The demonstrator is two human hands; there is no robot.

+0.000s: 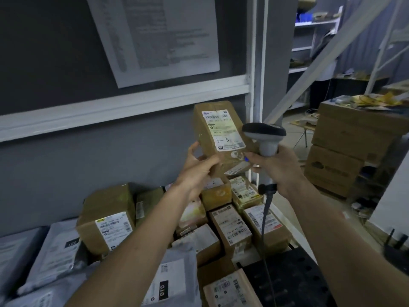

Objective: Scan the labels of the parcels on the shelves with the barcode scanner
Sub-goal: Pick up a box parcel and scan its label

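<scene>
My left hand (pixel 197 169) grips a brown cardboard parcel (pixel 212 125) by its lower end and holds it up, tilted, above the shelf. Its white label (pixel 223 129), with "3-3" handwritten on it, faces me. My right hand (pixel 276 171) grips the handle of a grey barcode scanner (pixel 264 134) just right of the parcel; the scanner's dark head sits level with the label. The scanner's cable (pixel 265 218) hangs down from the handle. Below, several labelled cardboard parcels (pixel 230 224) and grey mailer bags (pixel 53 249) lie packed on the shelf.
A white shelf beam (pixel 110 107) and upright (pixel 256 63) frame the grey back wall, with a printed sheet (pixel 159 36) pinned above. Stacked large cartons (pixel 345 147) stand at right. A black perforated surface (pixel 285 278) lies at bottom right. More shelving stands far back.
</scene>
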